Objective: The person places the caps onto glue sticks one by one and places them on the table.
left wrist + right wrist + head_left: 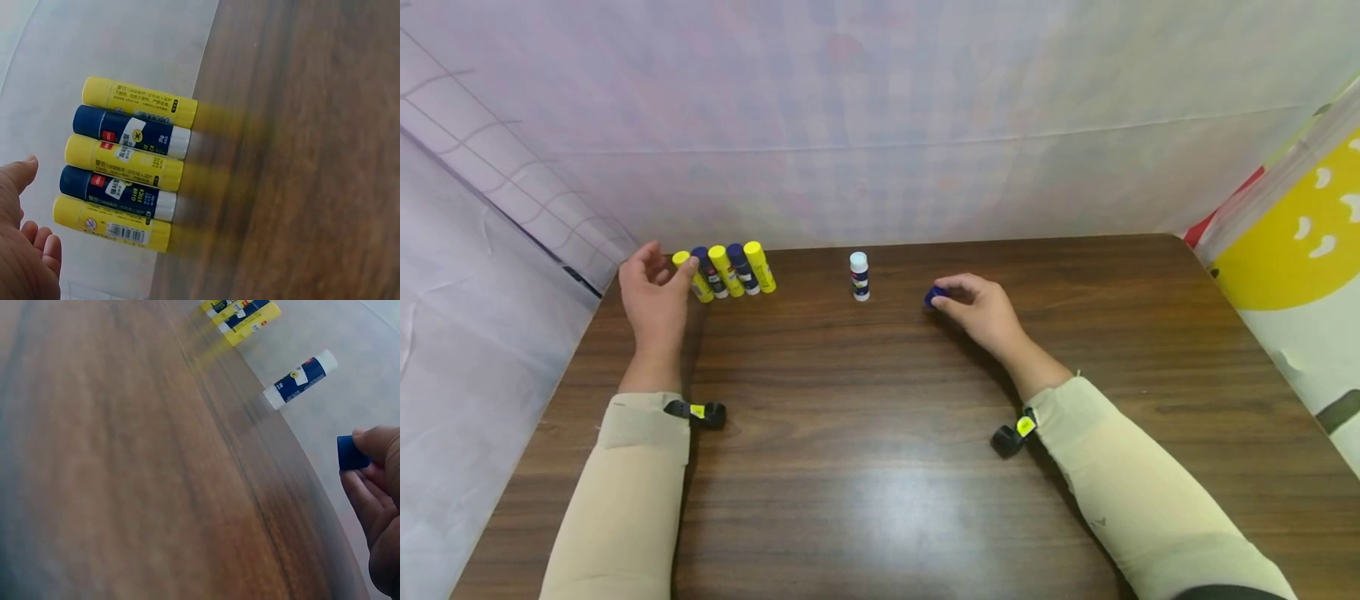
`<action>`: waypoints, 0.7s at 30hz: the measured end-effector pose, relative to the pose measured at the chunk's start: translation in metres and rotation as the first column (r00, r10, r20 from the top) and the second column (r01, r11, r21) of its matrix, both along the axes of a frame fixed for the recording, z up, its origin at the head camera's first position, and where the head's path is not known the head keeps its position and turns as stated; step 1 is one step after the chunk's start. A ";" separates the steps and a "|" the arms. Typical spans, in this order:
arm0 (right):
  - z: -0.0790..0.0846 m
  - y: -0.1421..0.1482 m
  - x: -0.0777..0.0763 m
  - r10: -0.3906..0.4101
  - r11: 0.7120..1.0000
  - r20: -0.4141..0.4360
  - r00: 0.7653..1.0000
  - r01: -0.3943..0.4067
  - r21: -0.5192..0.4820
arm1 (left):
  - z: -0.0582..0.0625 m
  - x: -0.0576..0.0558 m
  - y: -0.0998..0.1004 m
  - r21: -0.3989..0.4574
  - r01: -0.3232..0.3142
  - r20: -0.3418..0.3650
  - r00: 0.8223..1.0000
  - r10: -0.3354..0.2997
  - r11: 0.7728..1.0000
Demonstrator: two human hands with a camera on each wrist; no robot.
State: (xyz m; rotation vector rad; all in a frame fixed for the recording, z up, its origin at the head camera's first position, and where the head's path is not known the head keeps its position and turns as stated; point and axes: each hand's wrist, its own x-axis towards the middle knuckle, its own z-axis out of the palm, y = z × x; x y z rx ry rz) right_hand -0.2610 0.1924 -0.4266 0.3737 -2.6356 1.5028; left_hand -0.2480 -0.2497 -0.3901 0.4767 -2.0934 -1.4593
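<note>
My right hand [988, 315] pinches a small dark blue cap [934, 295] between thumb and fingers; in the right wrist view the cap [353, 453] is held up to the right of an uncapped glue stick [300, 380]. That glue stick [860, 279] stands upright alone near the back of the table, its white top bare. At the back left, capped glue sticks stand upright in a tight row, yellow and blue alternating. Beside the leftmost yellow glue stick [702, 289] is my left hand [655, 296], fingers loosely bent, thumb out, holding nothing; the left wrist view shows a gap between them.
The brown wooden table [820, 417] ends at the back against a pale hanging cloth [925, 183]. More cloth hangs on the left, and a panel with a yellow print [1285, 242] is on the right. Each wrist wears a small black camera [1009, 440].
</note>
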 end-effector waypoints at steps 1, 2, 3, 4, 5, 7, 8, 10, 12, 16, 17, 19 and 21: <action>0.001 0.000 0.000 -0.001 1.000 0.001 1.000 0.001 -0.003 | 0.001 0.000 0.001 0.001 0.003 -0.012 1.000 -0.003 1.000; 0.001 0.000 0.001 -0.001 1.000 0.001 1.000 0.001 -0.006 | 0.002 0.001 0.002 0.002 0.006 -0.023 1.000 -0.006 1.000; 0.002 -0.001 0.001 0.000 1.000 0.001 1.000 0.000 -0.011 | 0.004 0.001 0.003 0.004 0.010 -0.033 0.999 -0.010 1.000; 0.003 -0.001 0.002 0.001 1.000 0.000 1.000 -0.001 -0.015 | 0.005 0.001 0.003 0.009 0.014 -0.043 0.999 -0.014 1.000; 0.003 -0.001 0.002 0.003 1.000 -0.002 1.000 -0.003 -0.023 | 0.006 0.002 0.004 0.012 0.020 -0.051 0.999 -0.019 1.000; 0.004 -0.002 0.003 0.009 0.999 -0.003 1.000 -0.009 -0.035 | 0.008 0.004 0.007 0.014 0.025 -0.053 0.998 -0.025 1.000; 0.005 -0.003 0.003 0.014 0.999 -0.006 1.000 -0.014 -0.041 | 0.009 0.005 0.008 0.016 0.029 -0.057 0.998 -0.028 0.999; 0.005 -0.003 0.004 0.025 0.998 -0.016 1.000 -0.026 -0.049 | 0.011 0.006 0.010 0.012 0.035 -0.058 0.998 -0.035 0.999; 0.007 -0.004 0.005 0.037 0.997 -0.029 0.999 -0.039 -0.061 | 0.012 0.007 0.012 0.001 0.044 -0.070 0.997 -0.044 0.999; 0.009 -0.004 0.007 0.051 0.995 -0.050 0.997 -0.055 -0.086 | 0.016 0.008 0.018 -0.014 0.069 -0.109 0.992 -0.070 0.998; 0.009 -0.004 0.007 0.051 0.994 -0.054 0.997 -0.056 -0.091 | 0.017 0.008 0.020 -0.015 0.074 -0.120 0.990 -0.075 0.997; 0.011 -0.004 0.008 0.050 0.994 -0.058 0.997 -0.055 -0.096 | 0.019 0.009 0.024 -0.027 0.084 -0.124 0.989 -0.087 0.996; 0.012 -0.005 0.009 0.050 0.993 -0.065 0.997 -0.056 -0.103 | 0.022 0.009 0.029 -0.038 0.097 -0.126 0.987 -0.101 0.995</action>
